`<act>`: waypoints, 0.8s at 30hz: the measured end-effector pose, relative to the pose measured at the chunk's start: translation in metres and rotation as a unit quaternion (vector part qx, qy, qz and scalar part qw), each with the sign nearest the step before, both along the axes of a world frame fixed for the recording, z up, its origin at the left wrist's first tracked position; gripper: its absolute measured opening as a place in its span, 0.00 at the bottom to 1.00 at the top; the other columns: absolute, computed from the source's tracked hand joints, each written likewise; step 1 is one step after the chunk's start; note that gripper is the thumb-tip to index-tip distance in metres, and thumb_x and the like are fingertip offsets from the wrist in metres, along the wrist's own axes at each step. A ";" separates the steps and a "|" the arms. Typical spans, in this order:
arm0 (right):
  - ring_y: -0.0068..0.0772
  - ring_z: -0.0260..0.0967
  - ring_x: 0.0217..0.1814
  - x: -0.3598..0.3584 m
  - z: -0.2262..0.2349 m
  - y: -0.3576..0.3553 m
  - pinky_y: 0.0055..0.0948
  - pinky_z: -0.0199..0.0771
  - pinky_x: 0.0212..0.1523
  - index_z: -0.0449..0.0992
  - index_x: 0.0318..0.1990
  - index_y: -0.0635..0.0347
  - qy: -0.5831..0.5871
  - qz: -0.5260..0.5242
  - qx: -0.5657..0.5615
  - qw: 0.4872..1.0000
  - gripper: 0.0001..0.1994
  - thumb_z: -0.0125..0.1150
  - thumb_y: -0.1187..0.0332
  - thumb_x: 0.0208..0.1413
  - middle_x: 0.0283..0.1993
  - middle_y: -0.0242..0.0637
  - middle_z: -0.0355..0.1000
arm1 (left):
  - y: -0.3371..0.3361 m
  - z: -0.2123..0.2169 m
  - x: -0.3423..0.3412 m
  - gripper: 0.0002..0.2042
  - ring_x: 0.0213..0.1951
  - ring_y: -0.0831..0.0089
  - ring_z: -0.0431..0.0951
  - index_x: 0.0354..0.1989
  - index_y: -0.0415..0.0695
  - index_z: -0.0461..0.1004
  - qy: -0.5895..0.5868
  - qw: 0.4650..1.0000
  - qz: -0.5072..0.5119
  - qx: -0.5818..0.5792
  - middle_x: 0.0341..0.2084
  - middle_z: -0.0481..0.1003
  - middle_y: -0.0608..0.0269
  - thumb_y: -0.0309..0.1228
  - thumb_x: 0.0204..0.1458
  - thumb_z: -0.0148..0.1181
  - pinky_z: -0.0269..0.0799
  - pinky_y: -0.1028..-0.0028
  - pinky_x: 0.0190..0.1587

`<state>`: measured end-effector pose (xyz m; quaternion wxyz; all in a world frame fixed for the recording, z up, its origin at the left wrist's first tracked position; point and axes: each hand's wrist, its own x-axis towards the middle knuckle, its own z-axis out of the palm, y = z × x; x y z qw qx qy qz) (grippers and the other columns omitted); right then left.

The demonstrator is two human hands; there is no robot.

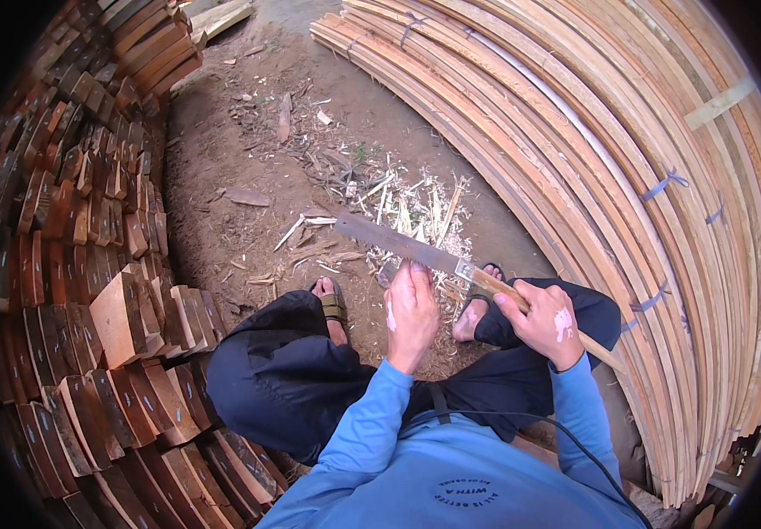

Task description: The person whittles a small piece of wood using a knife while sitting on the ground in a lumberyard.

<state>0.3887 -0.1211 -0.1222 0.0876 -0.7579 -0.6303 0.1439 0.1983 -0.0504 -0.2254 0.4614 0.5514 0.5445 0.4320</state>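
Note:
A handsaw [402,245] with a long, straight metal blade and a slim wooden handle lies slantwise in front of me, its blade pointing up and to the left. My right hand [543,323] is wrapped round the handle, with the thumb laid along it. The handle's rear end sticks out past the hand toward my right knee. My left hand [413,316] is closed, its fingertips pressed together at the lower edge of the blade, around its middle. Anything small between those fingertips is hidden.
Stacked short timber pieces [125,317] rise along my left. Long wooden strips in tied bundles [522,141] curve along my right. Shavings and splinters [416,207] litter the dirt ground [213,229] ahead of my sandalled feet. A dark cable [566,432] crosses my blue shirt.

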 end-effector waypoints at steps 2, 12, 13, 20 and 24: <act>0.60 0.74 0.28 -0.005 -0.001 0.007 0.51 0.74 0.34 0.80 0.33 0.56 -0.004 -0.010 0.006 1.000 0.20 0.63 0.46 0.62 0.23 0.51 0.74 | -0.003 0.006 0.002 0.19 0.18 0.82 0.64 0.32 0.41 0.69 -0.005 1.000 -0.003 -0.002 0.17 0.65 0.71 0.40 0.74 0.44 0.60 0.74 0.21; 0.54 0.80 0.32 0.009 -0.013 0.059 0.45 0.79 0.37 0.77 0.27 0.63 0.025 -0.123 0.038 0.991 0.27 0.55 0.46 0.68 0.23 0.47 0.79 | -0.021 0.065 0.008 0.12 0.20 0.55 0.76 0.38 0.38 0.69 -0.024 0.990 -0.140 0.010 0.17 0.71 0.48 0.33 0.72 0.47 0.65 0.56 0.25; 0.53 0.81 0.32 0.007 -0.003 0.059 0.44 0.79 0.37 0.76 0.26 0.64 0.054 -0.131 0.015 0.990 0.27 0.55 0.47 0.69 0.23 0.46 0.80 | -0.017 0.061 0.007 0.12 0.20 0.58 0.76 0.39 0.38 0.69 -0.055 0.989 -0.138 -0.012 0.17 0.71 0.49 0.33 0.72 0.47 0.65 0.58 0.25; 0.59 0.74 0.27 0.009 0.009 0.033 0.46 0.71 0.32 0.75 0.28 0.66 0.104 -0.034 0.048 0.993 0.25 0.57 0.51 0.68 0.22 0.53 0.73 | -0.002 0.039 0.004 0.11 0.19 0.88 0.55 0.40 0.46 0.64 -0.290 0.942 -0.075 -0.153 0.18 0.58 0.78 0.39 0.74 0.45 0.50 0.82 0.20; 0.63 0.68 0.24 0.008 0.020 0.015 0.46 0.64 0.27 0.74 0.28 0.66 0.139 0.000 0.028 0.990 0.23 0.60 0.53 0.67 0.21 0.57 0.65 | 0.005 0.039 -0.001 0.12 0.18 0.87 0.51 0.38 0.49 0.63 -0.394 0.889 -0.082 -0.218 0.18 0.55 0.78 0.41 0.75 0.44 0.47 0.81 0.20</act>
